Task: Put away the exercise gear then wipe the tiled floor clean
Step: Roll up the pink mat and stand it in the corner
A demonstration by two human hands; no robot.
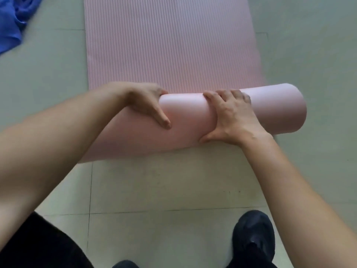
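Yoga mat (pixel 170 45) is only part-rolled: your left hand (pixel 148 105) and right hand (pixel 231 117) clasp the roll, fingers (pixel 209 96) curled round it; wiping the tiled floor (pixel 164 186) looks not yet begun.

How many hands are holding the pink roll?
2. The left hand grips the rolled mat left of its middle. The right hand grips it nearer the right end. No other hand seems hidden.
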